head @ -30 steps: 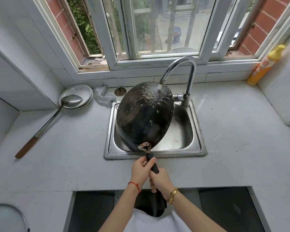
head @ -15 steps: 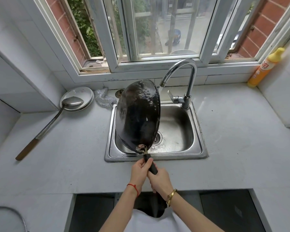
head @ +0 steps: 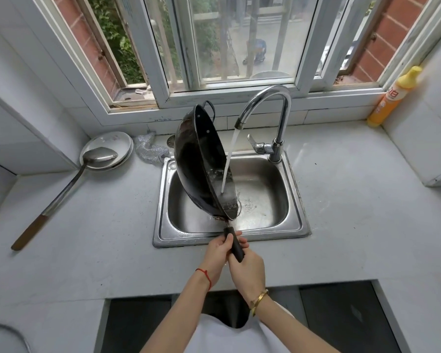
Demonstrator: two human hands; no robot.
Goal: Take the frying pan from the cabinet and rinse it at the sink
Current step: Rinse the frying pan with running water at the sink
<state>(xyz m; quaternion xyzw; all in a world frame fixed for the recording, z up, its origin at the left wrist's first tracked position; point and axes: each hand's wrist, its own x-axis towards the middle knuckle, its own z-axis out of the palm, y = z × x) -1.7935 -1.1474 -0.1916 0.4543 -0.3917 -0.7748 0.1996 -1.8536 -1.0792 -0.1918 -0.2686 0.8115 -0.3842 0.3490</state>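
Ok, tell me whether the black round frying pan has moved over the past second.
Yes. The black frying pan rolled leftward; the faucet stream now hits its inside.

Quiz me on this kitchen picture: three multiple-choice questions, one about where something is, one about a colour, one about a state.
1. Where is the ladle?
A. in the sink
B. on the counter left of the sink
C. on the windowsill

2. What colour is the bottle by the window?
A. yellow-orange
B. blue
C. green

3. How is the pan held?
A. flat on the counter
B. upside down on the tap
C. tilted on edge over the sink, under running water

Answers:
1 B, its bowl rests on a plate there.
2 A, yellow cap on an orange body.
3 C, the left hand and right hand grip its handle while the tap stream hits its inside.
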